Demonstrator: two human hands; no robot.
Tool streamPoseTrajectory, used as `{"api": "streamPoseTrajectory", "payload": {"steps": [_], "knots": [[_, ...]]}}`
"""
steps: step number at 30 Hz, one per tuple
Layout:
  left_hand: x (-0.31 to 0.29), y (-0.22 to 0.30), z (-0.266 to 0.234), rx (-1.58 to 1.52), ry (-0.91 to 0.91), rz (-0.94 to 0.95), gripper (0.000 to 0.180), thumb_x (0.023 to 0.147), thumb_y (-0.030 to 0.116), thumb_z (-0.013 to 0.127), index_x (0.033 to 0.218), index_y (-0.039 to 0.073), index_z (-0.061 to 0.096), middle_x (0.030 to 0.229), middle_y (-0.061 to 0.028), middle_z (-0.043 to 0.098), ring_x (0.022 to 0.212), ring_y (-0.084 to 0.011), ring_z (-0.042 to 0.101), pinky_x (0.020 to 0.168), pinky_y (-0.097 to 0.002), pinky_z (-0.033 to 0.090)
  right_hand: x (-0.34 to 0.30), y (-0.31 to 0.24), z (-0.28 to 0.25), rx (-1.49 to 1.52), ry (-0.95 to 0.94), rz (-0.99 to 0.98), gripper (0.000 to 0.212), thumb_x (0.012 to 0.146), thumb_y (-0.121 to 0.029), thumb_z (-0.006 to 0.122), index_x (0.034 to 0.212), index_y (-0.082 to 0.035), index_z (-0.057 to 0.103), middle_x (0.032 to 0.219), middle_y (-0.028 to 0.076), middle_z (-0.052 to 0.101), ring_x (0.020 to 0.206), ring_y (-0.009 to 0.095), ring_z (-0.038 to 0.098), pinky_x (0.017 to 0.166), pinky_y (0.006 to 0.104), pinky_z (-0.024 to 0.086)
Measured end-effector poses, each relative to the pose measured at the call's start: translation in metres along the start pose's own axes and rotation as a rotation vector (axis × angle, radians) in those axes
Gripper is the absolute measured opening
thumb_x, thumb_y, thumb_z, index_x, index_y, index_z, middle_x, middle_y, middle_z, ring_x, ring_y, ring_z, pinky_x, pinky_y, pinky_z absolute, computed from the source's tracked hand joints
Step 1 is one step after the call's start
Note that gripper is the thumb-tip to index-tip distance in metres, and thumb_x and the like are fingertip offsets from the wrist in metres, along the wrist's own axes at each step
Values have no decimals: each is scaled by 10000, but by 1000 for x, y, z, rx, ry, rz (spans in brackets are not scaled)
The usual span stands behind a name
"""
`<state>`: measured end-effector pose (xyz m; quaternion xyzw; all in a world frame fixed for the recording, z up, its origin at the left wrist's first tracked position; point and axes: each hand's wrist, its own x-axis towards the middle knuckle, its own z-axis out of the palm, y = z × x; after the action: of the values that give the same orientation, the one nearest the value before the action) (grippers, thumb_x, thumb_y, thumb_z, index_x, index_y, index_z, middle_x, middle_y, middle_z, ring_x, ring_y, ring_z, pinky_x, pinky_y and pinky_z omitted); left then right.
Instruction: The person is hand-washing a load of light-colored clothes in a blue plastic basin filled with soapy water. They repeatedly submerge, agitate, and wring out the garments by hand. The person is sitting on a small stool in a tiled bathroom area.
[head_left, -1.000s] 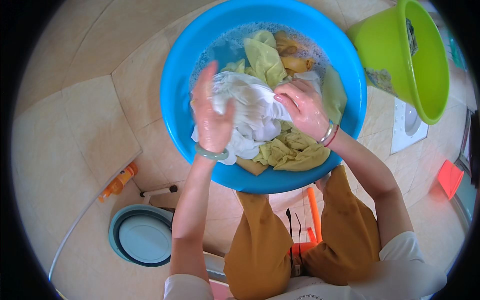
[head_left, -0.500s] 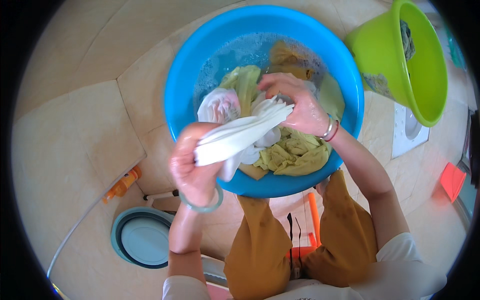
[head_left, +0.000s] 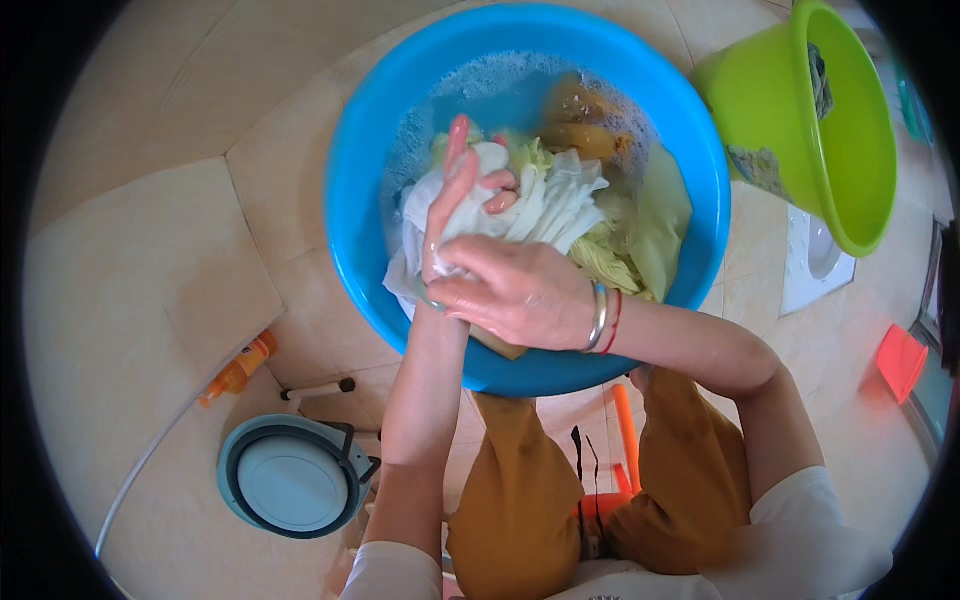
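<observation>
A white wet cloth [head_left: 550, 205] lies bunched over the laundry in a large blue basin [head_left: 349, 215]. My left hand [head_left: 447, 200] is at the cloth, some fingers stretched upward and others curled over its folds. Crossing over my left wrist, my right hand [head_left: 510, 290] is closed, with a bit of white cloth showing between thumb and fingers; the rest of its grip is hidden. A bangle on my left wrist is mostly covered. Yellow-green clothes [head_left: 662, 225] lie to the right, and a brown garment [head_left: 585, 125] sits in the sudsy water [head_left: 490, 85] behind.
A lime-green bucket [head_left: 770, 110] with cloth inside tilts at the far right, near a white floor fixture [head_left: 815, 260]. A grey-blue folding basin [head_left: 293, 485] and an orange bottle [head_left: 240, 370] stand at left. A hose [head_left: 150, 450] runs along the left; a red-orange object [head_left: 901, 364] is at right.
Both hands lowered the white cloth from above the basin onto the laundry. My left hand moved up and farther in; my right hand came down and left, across my left wrist.
</observation>
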<state>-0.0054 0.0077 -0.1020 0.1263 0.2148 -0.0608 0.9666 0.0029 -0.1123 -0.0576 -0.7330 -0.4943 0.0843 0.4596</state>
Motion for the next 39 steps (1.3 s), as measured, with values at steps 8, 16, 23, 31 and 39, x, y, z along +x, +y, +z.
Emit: {"api": "streamPoseTrajectory", "payload": {"steps": [8,16,23,31,39], "knots": [[5,-9,-7,218,253,310,365,986,471,442,869,140,544,742,-14,534,640,-126,475,607,-279,441,31,21,21,-138,390,-141,159,836,-193,646,732,-91,581,701,17,510,544,184,559,496,326,498],[12,-36,-8,259,579,218,257,972,279,447,1049,54,543,973,-36,588,943,-164,579,825,-299,481,11,107,26,-212,209,415,165,856,-191,574,739,-75,586,731,116,616,577,316,631,538,457,509],[-3,-8,-51,231,315,334,227,976,296,475,1040,86,530,906,-17,551,858,-126,571,765,-286,488,21,28,41,-218,228,80,154,855,-191,611,752,-83,573,669,76,530,593,234,601,510,352,503],[6,-36,12,257,630,177,230,979,277,464,933,71,554,896,-4,569,871,-133,569,769,-283,483,9,108,29,-278,129,525,218,922,-226,518,842,-32,577,754,150,618,660,364,640,517,430,520],[-8,-20,-31,81,436,279,247,990,285,433,957,79,566,856,-18,582,846,-142,586,771,-294,502,19,44,42,-208,163,181,213,916,-216,549,781,-51,549,733,159,611,602,285,640,501,405,510]]}}
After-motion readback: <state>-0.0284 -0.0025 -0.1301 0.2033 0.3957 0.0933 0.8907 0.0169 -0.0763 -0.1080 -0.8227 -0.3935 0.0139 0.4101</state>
